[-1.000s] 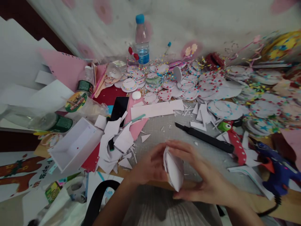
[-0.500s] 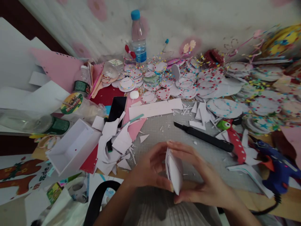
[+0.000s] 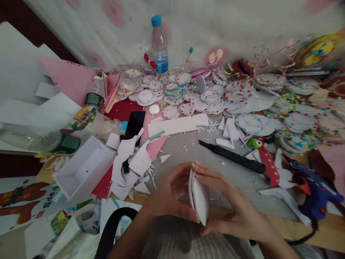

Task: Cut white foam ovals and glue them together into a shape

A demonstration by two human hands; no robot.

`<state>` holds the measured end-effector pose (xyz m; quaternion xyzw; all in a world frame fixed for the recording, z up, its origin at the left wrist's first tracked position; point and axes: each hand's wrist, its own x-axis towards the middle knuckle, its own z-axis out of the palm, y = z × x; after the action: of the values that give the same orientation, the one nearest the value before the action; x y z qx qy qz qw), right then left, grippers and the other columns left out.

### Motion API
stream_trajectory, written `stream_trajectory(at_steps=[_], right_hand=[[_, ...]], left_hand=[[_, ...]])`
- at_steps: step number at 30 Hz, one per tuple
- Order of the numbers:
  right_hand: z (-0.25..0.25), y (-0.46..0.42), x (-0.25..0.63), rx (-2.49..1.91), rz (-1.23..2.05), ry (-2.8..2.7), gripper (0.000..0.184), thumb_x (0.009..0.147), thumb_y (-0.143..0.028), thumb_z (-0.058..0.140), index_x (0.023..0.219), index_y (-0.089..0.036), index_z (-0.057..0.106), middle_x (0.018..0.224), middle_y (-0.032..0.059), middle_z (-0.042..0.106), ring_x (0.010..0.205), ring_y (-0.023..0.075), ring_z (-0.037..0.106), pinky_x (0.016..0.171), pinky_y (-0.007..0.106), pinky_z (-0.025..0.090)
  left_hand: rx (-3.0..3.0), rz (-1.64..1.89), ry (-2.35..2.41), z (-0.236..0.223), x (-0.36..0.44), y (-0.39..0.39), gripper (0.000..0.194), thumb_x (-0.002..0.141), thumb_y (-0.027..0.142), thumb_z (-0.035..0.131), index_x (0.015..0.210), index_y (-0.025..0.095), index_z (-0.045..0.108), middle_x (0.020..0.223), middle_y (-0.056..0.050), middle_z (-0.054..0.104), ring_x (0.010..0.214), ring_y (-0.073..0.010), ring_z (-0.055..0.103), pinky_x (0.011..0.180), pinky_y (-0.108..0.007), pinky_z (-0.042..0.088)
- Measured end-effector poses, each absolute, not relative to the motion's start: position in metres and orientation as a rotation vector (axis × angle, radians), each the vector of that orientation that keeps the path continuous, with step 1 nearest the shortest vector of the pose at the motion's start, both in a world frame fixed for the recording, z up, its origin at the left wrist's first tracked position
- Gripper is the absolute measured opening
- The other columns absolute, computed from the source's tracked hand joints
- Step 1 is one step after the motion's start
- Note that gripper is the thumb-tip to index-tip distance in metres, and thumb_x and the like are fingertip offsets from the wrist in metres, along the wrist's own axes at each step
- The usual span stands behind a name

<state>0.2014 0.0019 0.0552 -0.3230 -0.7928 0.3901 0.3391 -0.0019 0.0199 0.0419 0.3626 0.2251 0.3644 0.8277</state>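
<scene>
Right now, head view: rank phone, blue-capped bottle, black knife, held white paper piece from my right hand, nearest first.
1. White paper piece: held by the right hand.
2. Black knife: just beyond it.
3. Phone: left.
4. Blue-capped bottle: back.

A clear, blue-capped bottle [image 3: 160,46] stands upright before a pale backdrop [image 3: 194,25] with pink patches, behind spreading piles of white discs [image 3: 212,96] dotted with colour. A black phone [image 3: 134,122] lies with its near end overlapped by white scraps [image 3: 140,160]; an open white box [image 3: 91,176] sits to the left of them. A black cutting knife [image 3: 234,157] lies slantwise on the grey mat [image 3: 185,149]. At the right rests a blue glue gun [image 3: 314,194], near a red piece [image 3: 270,169] with white dots.
</scene>
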Motion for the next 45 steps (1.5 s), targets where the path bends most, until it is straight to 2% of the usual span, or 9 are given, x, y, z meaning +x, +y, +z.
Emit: stream_trajectory(at_steps=[6,10,14,20,26,35,41,43,45], right_hand=[[0.055,-0.006,0.203,-1.039,0.972,-1.929,0.094,0.074,-0.054,0.072,0.149,-0.026,0.024,0.159,0.0109,0.016,0.144,0.0309,0.02,0.115,0.047,0.029],[0.055,-0.01,0.199,-1.159,1.057,-1.815,0.089,0.076,-0.062,0.065,0.147,-0.024,0.027,0.154,0.0139,0.025,0.14,0.0341,0.027,0.113,0.052,0.029],[0.058,-0.012,0.192,-1.153,1.186,-1.75,0.081,0.082,-0.063,0.056,0.147,-0.026,0.026,0.147,0.0126,0.035,0.13,0.0297,0.042,0.107,0.044,0.04],[0.061,-0.014,0.184,-1.109,1.272,-1.679,0.076,0.084,-0.06,0.057,0.146,-0.028,0.027,0.144,0.0095,0.037,0.132,0.0279,0.039,0.107,0.038,0.039],[0.061,-0.017,0.181,-1.084,1.261,-1.657,0.077,0.082,-0.06,0.059,0.146,-0.029,0.028,0.144,0.0088,0.035,0.131,0.0275,0.039,0.107,0.037,0.039],[0.065,-0.013,0.18,-1.093,1.19,-1.743,0.077,0.083,-0.059,0.059,0.146,-0.028,0.029,0.142,0.0102,0.036,0.127,0.0279,0.042,0.104,0.038,0.041],[0.066,-0.013,0.182,-1.121,1.112,-1.791,0.078,0.083,-0.057,0.06,0.146,-0.026,0.029,0.141,0.012,0.038,0.129,0.0298,0.04,0.105,0.042,0.041],[0.065,-0.011,0.184,-1.166,1.026,-1.829,0.079,0.081,-0.054,0.065,0.146,-0.025,0.03,0.14,0.0128,0.038,0.128,0.0308,0.042,0.104,0.044,0.042],[0.065,-0.008,0.184,-1.231,0.874,-1.88,0.082,0.077,-0.048,0.071,0.146,-0.025,0.031,0.138,0.0134,0.04,0.125,0.0321,0.044,0.102,0.047,0.043]], left_hand=[[1.067,0.908,0.637,0.052,-0.006,0.022,0.106,0.042,0.022,0.094,0.136,0.033,0.046,0.144,-0.008,0.043,0.136,-0.0341,0.035,0.11,-0.043,0.034],[1.277,0.891,0.649,0.057,-0.01,0.023,0.102,0.049,0.028,0.092,0.138,0.034,0.044,0.147,-0.008,0.036,0.139,-0.0338,0.029,0.112,-0.044,0.033],[1.559,0.859,0.686,0.059,-0.013,0.024,0.097,0.057,0.033,0.088,0.14,0.037,0.039,0.146,-0.008,0.037,0.136,-0.0328,0.035,0.11,-0.047,0.035],[1.781,0.846,0.715,0.058,-0.016,0.025,0.087,0.069,0.045,0.079,0.143,0.035,0.035,0.146,-0.008,0.04,0.133,-0.0303,0.04,0.11,-0.045,0.035],[1.825,0.897,0.73,0.053,-0.018,0.024,0.091,0.064,0.046,0.082,0.142,0.035,0.037,0.144,-0.007,0.042,0.132,-0.0281,0.041,0.11,-0.041,0.037],[1.827,0.925,0.77,0.052,-0.019,0.023,0.089,0.063,0.049,0.082,0.141,0.035,0.039,0.144,-0.008,0.044,0.13,-0.0305,0.045,0.107,-0.044,0.039],[1.829,0.891,0.759,0.049,-0.019,0.023,0.091,0.065,0.042,0.083,0.143,0.038,0.035,0.149,-0.007,0.04,0.133,-0.0319,0.042,0.11,-0.047,0.035],[1.795,0.874,0.758,0.049,-0.019,0.023,0.097,0.064,0.04,0.084,0.145,0.039,0.03,0.153,-0.007,0.034,0.137,-0.0327,0.036,0.112,-0.048,0.031],[1.703,0.803,0.788,0.05,-0.02,0.023,0.111,0.058,0.039,0.087,0.148,0.036,0.022,0.155,-0.009,0.028,0.139,-0.0345,0.031,0.113,-0.05,0.029]])
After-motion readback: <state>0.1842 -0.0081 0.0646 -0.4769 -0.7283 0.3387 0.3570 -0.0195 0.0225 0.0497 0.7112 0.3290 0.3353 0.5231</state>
